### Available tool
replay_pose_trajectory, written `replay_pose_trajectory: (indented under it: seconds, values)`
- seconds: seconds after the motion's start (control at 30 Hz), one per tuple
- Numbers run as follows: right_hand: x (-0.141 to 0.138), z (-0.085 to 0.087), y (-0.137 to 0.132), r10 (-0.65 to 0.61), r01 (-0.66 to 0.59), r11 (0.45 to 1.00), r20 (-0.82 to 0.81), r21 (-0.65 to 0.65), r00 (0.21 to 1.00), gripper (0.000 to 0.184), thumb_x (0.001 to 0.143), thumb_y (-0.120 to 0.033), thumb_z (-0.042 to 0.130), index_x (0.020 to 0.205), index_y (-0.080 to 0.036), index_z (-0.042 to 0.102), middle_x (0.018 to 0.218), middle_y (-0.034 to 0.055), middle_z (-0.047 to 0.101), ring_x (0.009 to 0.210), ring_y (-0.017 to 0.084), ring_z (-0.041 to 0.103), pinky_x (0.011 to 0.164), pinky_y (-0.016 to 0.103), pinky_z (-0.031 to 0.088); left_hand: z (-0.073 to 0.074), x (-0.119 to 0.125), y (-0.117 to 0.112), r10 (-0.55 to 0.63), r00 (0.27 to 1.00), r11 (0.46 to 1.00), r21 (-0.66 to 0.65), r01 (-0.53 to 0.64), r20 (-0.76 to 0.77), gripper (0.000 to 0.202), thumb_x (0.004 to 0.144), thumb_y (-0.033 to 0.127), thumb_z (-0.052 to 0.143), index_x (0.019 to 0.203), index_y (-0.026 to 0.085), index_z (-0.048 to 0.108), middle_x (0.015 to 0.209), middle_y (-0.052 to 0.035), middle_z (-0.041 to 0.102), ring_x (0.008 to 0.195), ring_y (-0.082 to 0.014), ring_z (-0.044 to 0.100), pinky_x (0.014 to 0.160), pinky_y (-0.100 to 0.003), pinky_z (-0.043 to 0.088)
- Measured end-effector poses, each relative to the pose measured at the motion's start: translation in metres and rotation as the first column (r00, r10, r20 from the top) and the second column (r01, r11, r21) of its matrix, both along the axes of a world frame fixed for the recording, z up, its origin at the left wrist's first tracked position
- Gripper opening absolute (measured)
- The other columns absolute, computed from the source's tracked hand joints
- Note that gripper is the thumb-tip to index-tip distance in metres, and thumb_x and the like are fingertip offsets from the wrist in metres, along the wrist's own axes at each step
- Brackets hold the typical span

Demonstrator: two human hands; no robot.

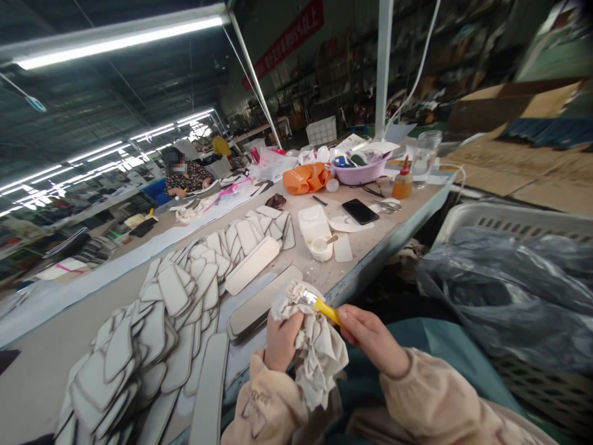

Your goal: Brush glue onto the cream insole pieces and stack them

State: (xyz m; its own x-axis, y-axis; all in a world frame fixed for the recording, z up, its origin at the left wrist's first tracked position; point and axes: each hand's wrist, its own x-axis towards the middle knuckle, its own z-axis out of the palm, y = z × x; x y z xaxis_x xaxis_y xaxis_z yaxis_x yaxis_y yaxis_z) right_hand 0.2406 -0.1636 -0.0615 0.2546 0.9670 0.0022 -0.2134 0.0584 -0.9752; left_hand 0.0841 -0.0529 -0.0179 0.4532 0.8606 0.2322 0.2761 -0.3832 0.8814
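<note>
My right hand (368, 334) is closed round the yellow handle of a flat brush (327, 310). The brush's metal end and tip press against a crumpled off-white cloth (322, 352). Bunched in my left hand (282, 340), that cloth hangs down over the table's front edge. Just beyond my left hand lies a stack of long, rounded, pale pieces (264, 303), with another long piece (252, 266) behind it. A large heap of shorter pale rounded pieces with dark edges (176, 290) spreads to the left.
Past my hands stand a small white cup (321, 248) with a stick, a white tray (312, 219), a phone (360, 211) and a bottle of amber liquid (402, 184). An orange bag (306, 179) and a purple basin (359, 173) sit farther back. A plastic-lined crate (491, 213) is on the right. Another person (188, 176) sits far left.
</note>
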Motion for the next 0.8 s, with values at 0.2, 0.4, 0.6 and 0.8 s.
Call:
replay_pose_trajectory:
  seconds: [0.2,0.4,0.6,0.8]
  values:
    - [0.001,0.000,-0.008,-0.372,0.108,0.925,0.818,0.363,0.439,0.039,0.093,-0.026,0.047,0.131,-0.023,0.051,0.095,0.0084,0.064,0.082,0.017,0.060,0.071,0.026,0.048,0.014,0.010,-0.009,-0.058,0.998,0.997,-0.055,0.057,-0.014,0.005,0.064,0.025,0.066,0.066,0.022,0.070,0.076,-0.0064,0.070,0.082,-0.0258,0.059,0.082,-0.034,0.045]
    - [-0.003,0.003,-0.008,-0.409,0.134,0.911,0.892,0.389,0.193,0.038,0.093,-0.028,0.047,0.129,-0.017,0.056,0.070,0.0055,0.060,0.063,0.016,0.056,0.059,0.025,0.045,0.032,0.011,-0.013,-0.096,0.990,0.955,-0.270,0.121,0.104,0.009,0.063,0.026,0.069,0.056,0.021,0.067,0.058,-0.0052,0.063,0.071,-0.0238,0.059,0.072,-0.031,0.047]
    - [-0.008,0.010,-0.012,-0.211,0.058,0.972,0.732,0.229,0.647,0.041,0.095,-0.032,0.041,0.133,-0.020,0.051,0.097,0.0099,0.068,0.085,0.019,0.063,0.079,0.031,0.049,0.001,-0.014,0.002,-0.050,0.991,0.998,0.021,0.053,-0.121,0.015,0.052,0.026,0.075,0.067,0.025,0.074,0.072,-0.0085,0.069,0.090,-0.0331,0.061,0.093,-0.043,0.042]
    - [-0.020,0.012,-0.009,0.050,-0.066,0.996,-0.270,-0.052,0.962,0.042,0.086,-0.048,0.055,0.115,-0.019,0.063,0.052,-0.0063,0.040,0.041,0.005,0.030,0.037,0.017,0.029,-0.029,-0.021,0.005,0.055,0.988,0.939,0.344,-0.003,-0.144,0.018,0.067,0.038,0.069,0.077,0.024,0.073,0.080,-0.0105,0.071,0.096,-0.0319,0.062,0.094,-0.044,0.043]
